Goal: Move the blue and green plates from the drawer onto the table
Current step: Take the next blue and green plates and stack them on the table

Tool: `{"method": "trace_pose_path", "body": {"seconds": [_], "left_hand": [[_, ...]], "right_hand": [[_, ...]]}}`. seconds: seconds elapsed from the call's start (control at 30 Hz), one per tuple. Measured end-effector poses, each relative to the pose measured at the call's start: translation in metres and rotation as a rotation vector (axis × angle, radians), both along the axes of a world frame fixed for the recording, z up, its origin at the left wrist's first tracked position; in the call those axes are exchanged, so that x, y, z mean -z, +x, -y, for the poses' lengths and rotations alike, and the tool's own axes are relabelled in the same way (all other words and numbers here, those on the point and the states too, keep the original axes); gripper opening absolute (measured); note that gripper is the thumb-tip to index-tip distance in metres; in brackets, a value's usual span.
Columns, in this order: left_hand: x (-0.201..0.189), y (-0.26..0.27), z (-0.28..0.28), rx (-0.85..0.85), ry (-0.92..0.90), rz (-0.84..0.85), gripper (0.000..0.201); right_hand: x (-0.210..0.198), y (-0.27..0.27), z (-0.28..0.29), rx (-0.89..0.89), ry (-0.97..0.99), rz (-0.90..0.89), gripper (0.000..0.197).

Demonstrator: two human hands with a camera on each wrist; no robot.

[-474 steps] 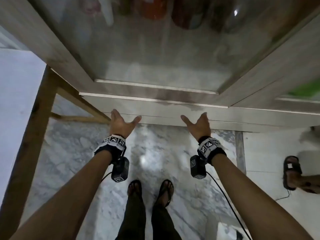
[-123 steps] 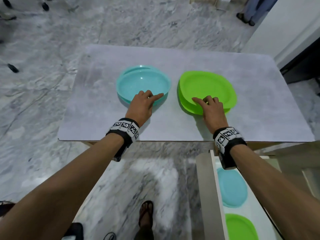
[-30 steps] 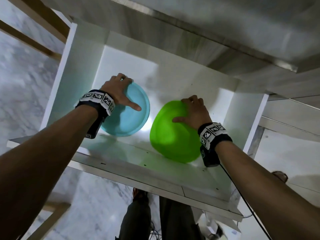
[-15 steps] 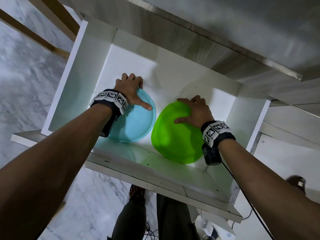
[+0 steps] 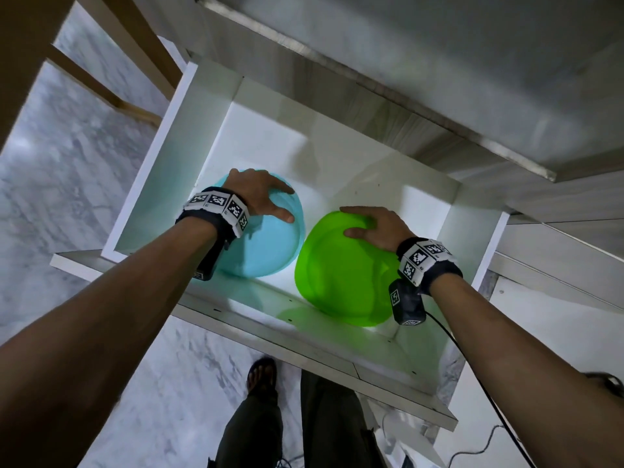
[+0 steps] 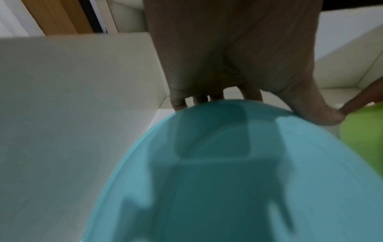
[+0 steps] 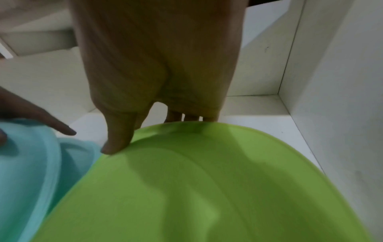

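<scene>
- A smooth, round blue plate (image 5: 266, 241) of glossy plastic was gripped at its far rim by the left hand (image 5: 258, 194); the fingers (image 6: 178, 101) were hooked over the edge and the thumb (image 6: 323, 117) was pressed on the inner face.
- A bright green plate (image 5: 341, 282), likewise smooth plastic with a raised rim, was held at its far edge by the right hand (image 5: 374, 228), with the thumb (image 7: 118, 140) laid on top and the fingers (image 7: 192, 117) curled behind the rim.
- Both plates were seen inside the white drawer (image 5: 162, 163), tilted up from its floor below the two hands, the blue one just beside the green one.
- The drawer was made of flat, matte white panels with square corners; its near front board (image 5: 304, 346) lay under the wrists.
- A grey wood-grain cabinet edge (image 5: 388, 106) was seen beyond the fingertips.
- A marbled grey floor (image 5: 67, 184) was visible to the left of the left hand.
</scene>
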State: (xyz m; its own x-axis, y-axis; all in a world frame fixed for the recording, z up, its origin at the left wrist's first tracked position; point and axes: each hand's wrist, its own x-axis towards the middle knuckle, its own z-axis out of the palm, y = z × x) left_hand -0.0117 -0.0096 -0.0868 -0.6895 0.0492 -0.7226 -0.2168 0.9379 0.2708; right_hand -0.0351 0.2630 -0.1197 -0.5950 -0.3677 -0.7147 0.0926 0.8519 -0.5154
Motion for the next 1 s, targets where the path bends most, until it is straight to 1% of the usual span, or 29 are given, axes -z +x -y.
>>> {"method": "trace_pose_path", "body": {"seconds": [0.1, 0.2, 0.27, 0.37, 0.5, 0.6, 0.67, 0.73, 0.77, 0.9, 1.0], "left_hand": [[-0.019, 0.005, 0.008, -0.088, 0.093, 0.041, 0.055], [-0.041, 0.017, 0.014, -0.138, 0.208, 0.061, 0.049], [-0.058, 0.029, 0.018, -0.174, 0.264, 0.024, 0.048], [-0.097, 0.049, 0.028, -0.241, 0.323, -0.084, 0.046], [-0.172, 0.077, 0.046, -0.317, 0.410, -0.239, 0.046], [-0.237, 0.099, 0.068, -0.370, 0.395, -0.350, 0.046], [-0.282, 0.115, 0.087, -0.412, 0.381, -0.431, 0.046], [-0.330, 0.135, 0.109, -0.453, 0.352, -0.522, 0.046], [-0.342, 0.140, 0.115, -0.472, 0.351, -0.551, 0.047], [-0.423, 0.186, 0.157, -0.579, 0.330, -0.686, 0.046], [-0.471, 0.231, 0.190, -0.663, 0.239, -0.784, 0.046]], "right_hand": [[-0.015, 0.003, 0.006, -0.033, -0.019, 0.021, 0.052], [-0.039, 0.011, 0.013, -0.072, -0.012, -0.013, 0.052], [-0.063, 0.015, 0.018, -0.090, -0.011, -0.066, 0.052], [-0.112, 0.017, 0.026, -0.108, 0.006, -0.170, 0.053], [-0.194, 0.016, 0.044, -0.183, -0.039, -0.310, 0.055], [-0.262, 0.014, 0.070, -0.216, -0.077, -0.368, 0.055], [-0.306, 0.014, 0.096, -0.246, -0.061, -0.470, 0.055], [-0.351, 0.016, 0.127, -0.299, -0.112, -0.513, 0.058], [-0.362, 0.014, 0.136, -0.318, -0.133, -0.519, 0.060], [-0.445, 0.028, 0.200, -0.399, -0.191, -0.626, 0.060], [-0.496, 0.045, 0.251, -0.505, -0.242, -0.697, 0.056]]}}
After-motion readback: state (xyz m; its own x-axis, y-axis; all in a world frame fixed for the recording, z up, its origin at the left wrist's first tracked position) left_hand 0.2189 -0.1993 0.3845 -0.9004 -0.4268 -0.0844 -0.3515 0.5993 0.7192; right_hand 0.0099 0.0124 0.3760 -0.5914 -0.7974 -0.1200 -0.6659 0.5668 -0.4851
